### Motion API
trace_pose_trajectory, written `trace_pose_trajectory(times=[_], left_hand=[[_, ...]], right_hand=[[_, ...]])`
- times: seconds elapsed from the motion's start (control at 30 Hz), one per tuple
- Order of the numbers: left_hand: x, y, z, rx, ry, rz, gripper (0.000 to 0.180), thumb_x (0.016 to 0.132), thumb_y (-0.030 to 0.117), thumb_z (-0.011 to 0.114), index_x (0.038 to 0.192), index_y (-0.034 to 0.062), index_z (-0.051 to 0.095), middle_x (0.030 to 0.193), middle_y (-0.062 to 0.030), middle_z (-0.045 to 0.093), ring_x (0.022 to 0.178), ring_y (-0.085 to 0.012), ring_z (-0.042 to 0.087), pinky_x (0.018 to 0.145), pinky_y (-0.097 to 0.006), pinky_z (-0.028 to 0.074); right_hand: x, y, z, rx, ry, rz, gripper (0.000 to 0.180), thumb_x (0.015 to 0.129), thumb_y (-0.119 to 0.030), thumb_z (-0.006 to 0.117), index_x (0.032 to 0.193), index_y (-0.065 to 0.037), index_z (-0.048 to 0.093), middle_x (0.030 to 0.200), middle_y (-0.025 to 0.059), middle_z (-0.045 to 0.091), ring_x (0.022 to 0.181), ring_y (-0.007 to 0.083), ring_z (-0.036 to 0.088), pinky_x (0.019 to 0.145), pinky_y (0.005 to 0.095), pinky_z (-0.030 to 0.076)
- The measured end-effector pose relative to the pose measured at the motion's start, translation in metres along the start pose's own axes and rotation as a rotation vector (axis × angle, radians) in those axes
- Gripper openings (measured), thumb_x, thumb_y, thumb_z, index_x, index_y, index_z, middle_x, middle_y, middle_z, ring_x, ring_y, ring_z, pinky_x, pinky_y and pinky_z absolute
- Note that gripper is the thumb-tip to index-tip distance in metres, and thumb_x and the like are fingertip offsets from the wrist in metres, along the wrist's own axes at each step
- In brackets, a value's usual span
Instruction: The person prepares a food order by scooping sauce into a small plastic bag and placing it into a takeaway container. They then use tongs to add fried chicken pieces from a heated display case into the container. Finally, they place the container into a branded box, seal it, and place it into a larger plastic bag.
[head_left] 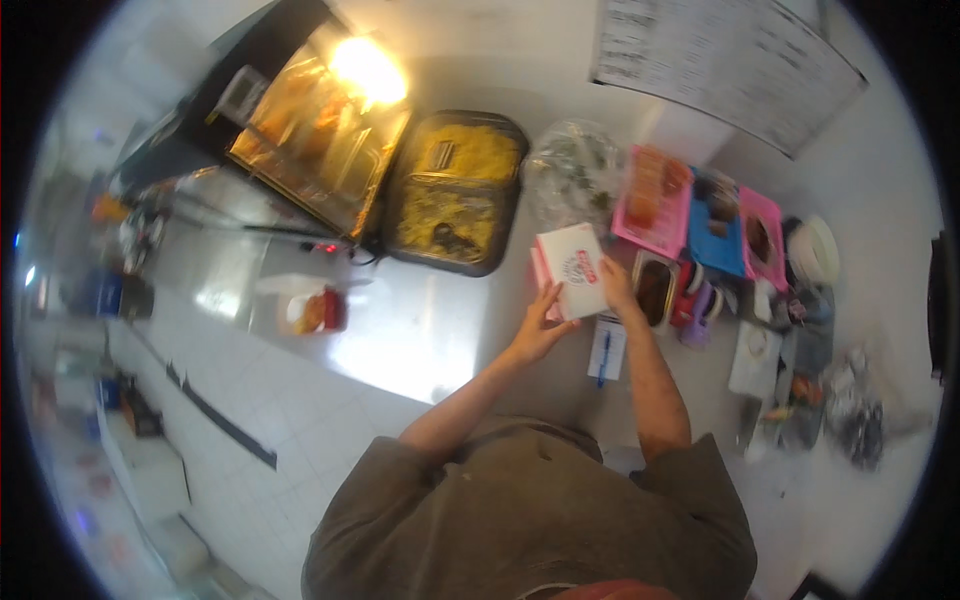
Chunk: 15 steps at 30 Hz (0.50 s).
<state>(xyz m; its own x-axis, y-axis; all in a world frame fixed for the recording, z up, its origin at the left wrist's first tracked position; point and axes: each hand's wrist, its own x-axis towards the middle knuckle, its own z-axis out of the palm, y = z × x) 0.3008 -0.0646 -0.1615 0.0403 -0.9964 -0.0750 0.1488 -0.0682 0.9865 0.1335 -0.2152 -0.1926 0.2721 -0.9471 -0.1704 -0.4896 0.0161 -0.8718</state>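
Over the steel counter I hold a white cardboard food box (pixel 572 268) with red print and a pinkish-red side edge. My left hand (pixel 540 328) grips its lower left corner, thumb along the bottom edge. Around the right edge closes my right hand (pixel 617 287); some of its fingers are hidden behind the box. Just right of that hand sits a metal pan (pixel 655 287) of dark brown food. Below the box lies a white notepad (pixel 607 345) with a blue pen (pixel 604 358) on it. A clear plastic bag (pixel 572 165) with green leaves rests behind the box.
Left of the box stands a black tray (pixel 490 268) of yellow food in two sections. Beyond it a lit warming cabinet (pixel 310 130) fills the back left. An open box (pixel 310 305) with food sits farther left. Pink baskets (pixel 655 242) and a blue basket (pixel 722 258) hold packets.
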Motion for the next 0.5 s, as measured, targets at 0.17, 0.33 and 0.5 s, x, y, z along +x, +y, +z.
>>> trace_pose_trajectory(times=[0.17, 0.33, 0.5], left_hand=[[-0.027, 0.025, -0.134, 0.771, 0.463, 0.278, 0.068, 0.085, 0.034, 0.075, 0.142, 0.0084, 0.048, 0.151, -0.0206, 0.038, 0.141, -0.0383, 0.033, 0.114, -0.048, 0.028], [-0.051, 0.098, -0.401, 1.317, 0.962, 0.147, 0.038, 0.096, 0.036, 0.057, 0.122, 0.0090, 0.060, 0.137, -0.0108, 0.057, 0.132, -0.0316, 0.046, 0.110, -0.058, 0.030], [-0.070, 0.109, -0.595, 1.230, 0.330, -1.013, 0.068, 0.093, 0.060, 0.051, 0.143, 0.0135, 0.048, 0.152, -0.0078, 0.042, 0.143, -0.0282, 0.034, 0.116, -0.061, 0.020]], right_hand=[[-0.028, -0.017, -0.005, -0.254, 0.356, -0.263, 0.045, 0.102, -0.029, 0.051, 0.137, 0.000, 0.052, 0.137, 0.0225, 0.056, 0.125, 0.0342, 0.054, 0.107, 0.0411, 0.038], [-0.096, -0.089, 0.024, -0.228, 0.633, -0.325, 0.039, 0.103, -0.028, 0.052, 0.132, -0.003, 0.054, 0.132, 0.0165, 0.057, 0.118, 0.0310, 0.056, 0.101, 0.0394, 0.041], [-0.123, -0.116, 0.100, 0.031, 0.531, -0.242, 0.032, 0.101, -0.021, 0.055, 0.126, -0.002, 0.057, 0.126, 0.0143, 0.058, 0.117, 0.0277, 0.056, 0.097, 0.0393, 0.045]])
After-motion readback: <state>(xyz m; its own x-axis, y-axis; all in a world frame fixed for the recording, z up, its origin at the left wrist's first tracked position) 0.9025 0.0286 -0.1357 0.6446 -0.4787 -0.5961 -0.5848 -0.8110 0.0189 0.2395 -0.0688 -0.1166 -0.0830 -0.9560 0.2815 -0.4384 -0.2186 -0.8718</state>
